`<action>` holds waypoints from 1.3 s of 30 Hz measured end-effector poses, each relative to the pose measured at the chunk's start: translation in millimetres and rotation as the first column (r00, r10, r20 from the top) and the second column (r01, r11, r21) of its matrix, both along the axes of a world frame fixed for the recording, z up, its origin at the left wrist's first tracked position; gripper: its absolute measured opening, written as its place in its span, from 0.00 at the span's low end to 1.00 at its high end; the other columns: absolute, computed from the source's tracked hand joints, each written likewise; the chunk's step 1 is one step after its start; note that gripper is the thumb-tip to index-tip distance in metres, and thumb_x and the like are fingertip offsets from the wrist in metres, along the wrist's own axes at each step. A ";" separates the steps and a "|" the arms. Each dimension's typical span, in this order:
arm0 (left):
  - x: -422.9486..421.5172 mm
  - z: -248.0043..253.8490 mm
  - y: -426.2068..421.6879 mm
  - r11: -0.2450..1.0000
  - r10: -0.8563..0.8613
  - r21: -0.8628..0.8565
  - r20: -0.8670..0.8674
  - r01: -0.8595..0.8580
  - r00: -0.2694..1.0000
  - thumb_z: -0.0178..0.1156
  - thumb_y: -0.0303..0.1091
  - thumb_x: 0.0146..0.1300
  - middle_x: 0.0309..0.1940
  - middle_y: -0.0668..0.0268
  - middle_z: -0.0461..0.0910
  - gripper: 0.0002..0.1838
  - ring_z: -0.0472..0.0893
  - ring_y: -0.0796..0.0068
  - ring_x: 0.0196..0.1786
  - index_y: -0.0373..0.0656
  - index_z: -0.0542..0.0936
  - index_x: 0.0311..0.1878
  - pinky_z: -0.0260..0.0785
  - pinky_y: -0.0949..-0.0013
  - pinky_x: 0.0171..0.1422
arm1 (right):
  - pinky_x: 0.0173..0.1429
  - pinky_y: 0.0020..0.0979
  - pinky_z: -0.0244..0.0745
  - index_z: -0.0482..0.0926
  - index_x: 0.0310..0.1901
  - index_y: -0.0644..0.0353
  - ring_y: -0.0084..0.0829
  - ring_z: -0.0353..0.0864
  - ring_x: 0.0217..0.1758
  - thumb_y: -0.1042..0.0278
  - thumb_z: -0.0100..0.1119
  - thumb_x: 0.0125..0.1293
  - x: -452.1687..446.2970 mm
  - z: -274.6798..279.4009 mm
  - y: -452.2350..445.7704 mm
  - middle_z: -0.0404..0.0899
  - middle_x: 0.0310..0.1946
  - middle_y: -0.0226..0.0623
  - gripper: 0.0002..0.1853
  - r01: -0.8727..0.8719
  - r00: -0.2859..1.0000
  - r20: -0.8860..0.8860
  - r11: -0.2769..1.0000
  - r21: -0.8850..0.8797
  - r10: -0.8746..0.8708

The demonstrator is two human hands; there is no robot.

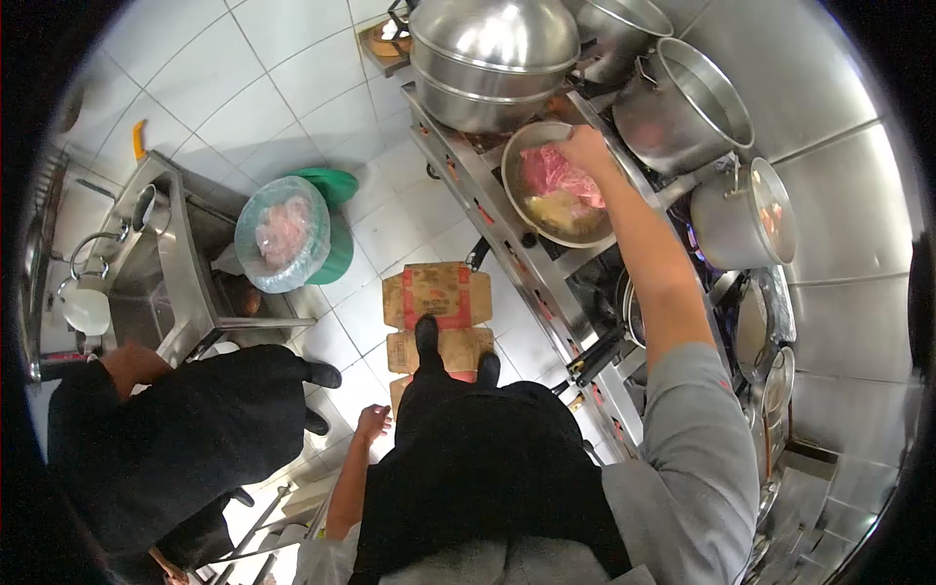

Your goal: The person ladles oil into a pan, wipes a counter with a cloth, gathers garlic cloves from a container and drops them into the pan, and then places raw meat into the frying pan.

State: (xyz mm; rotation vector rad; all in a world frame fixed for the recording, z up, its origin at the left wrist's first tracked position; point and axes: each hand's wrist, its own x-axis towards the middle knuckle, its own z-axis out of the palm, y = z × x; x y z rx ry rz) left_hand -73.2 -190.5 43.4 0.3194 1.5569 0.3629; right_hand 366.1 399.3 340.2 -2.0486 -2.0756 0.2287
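My right hand reaches over a frying pan on the stove, its fingers closed on the upper edge of a slab of raw red meat. The meat lies partly in the pan. A paler, yellowish piece is at the pan's lower side, with dark liquid around it. My fingertips are partly hidden behind the hand. My left hand hangs low beside my apron, fingers loosely bent, with nothing visible in it.
Big steel pots and a domed steamer crowd the stove. Flattened cardboard lies underfoot. A green bin with a plastic liner stands left, near a sink. Another person in a black apron is close at left.
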 end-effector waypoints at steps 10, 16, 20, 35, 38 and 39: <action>-53.0 -9.2 17.0 0.989 0.059 -0.138 0.072 -0.049 0.996 0.58 0.45 0.66 0.27 0.61 0.80 0.17 0.78 0.72 0.24 0.38 0.75 0.43 0.72 0.67 0.25 | 0.43 0.46 0.78 0.82 0.29 0.68 0.52 0.83 0.36 0.65 0.60 0.51 -16.3 -72.2 -0.6 0.81 0.30 0.55 0.12 -0.151 0.967 0.219 0.986 0.076 0.131; -69.3 -20.6 17.1 0.984 0.011 -0.176 0.112 0.009 0.994 0.57 0.46 0.66 0.27 0.61 0.80 0.18 0.78 0.72 0.24 0.38 0.74 0.43 0.73 0.66 0.25 | 0.42 0.45 0.78 0.82 0.29 0.68 0.50 0.83 0.36 0.70 0.55 0.54 -7.2 -114.5 -23.9 0.82 0.30 0.55 0.10 -0.199 0.925 0.301 0.971 -0.131 0.230; -75.3 -33.1 31.7 0.977 0.111 -0.204 0.242 -0.061 0.964 0.58 0.45 0.66 0.27 0.61 0.80 0.17 0.78 0.72 0.23 0.39 0.74 0.44 0.73 0.67 0.25 | 0.41 0.46 0.77 0.83 0.32 0.64 0.50 0.83 0.38 0.71 0.52 0.55 -31.4 -93.0 -59.6 0.82 0.31 0.55 0.10 -0.193 0.947 0.231 0.970 -0.146 0.223; -0.1 2.0 68.2 0.946 -0.320 0.026 -0.066 0.323 0.945 0.57 0.46 0.66 0.30 0.57 0.81 0.19 0.81 0.65 0.27 0.37 0.75 0.46 0.75 0.60 0.28 | 0.40 0.36 0.77 0.82 0.39 0.61 0.37 0.84 0.34 0.69 0.63 0.53 201.1 39.8 -255.1 0.84 0.31 0.44 0.12 0.107 0.986 -0.129 0.994 -0.004 -0.107; 26.7 18.2 94.6 0.831 -0.511 0.179 -0.132 0.527 0.850 0.56 0.45 0.66 0.29 0.59 0.81 0.18 0.80 0.68 0.26 0.37 0.75 0.45 0.75 0.64 0.27 | 0.42 0.37 0.78 0.82 0.40 0.61 0.39 0.84 0.35 0.65 0.66 0.51 274.8 -3.5 -323.0 0.84 0.32 0.44 0.15 0.218 0.970 -0.089 0.971 -0.102 -0.227; 36.0 17.4 101.6 0.789 -0.556 0.206 -0.160 0.578 0.816 0.56 0.45 0.66 0.29 0.59 0.80 0.19 0.80 0.69 0.26 0.37 0.75 0.45 0.75 0.66 0.27 | 0.43 0.37 0.78 0.82 0.40 0.61 0.40 0.84 0.36 0.62 0.67 0.50 282.5 -15.4 -340.5 0.84 0.32 0.45 0.16 0.243 0.962 -0.098 0.962 -0.125 -0.256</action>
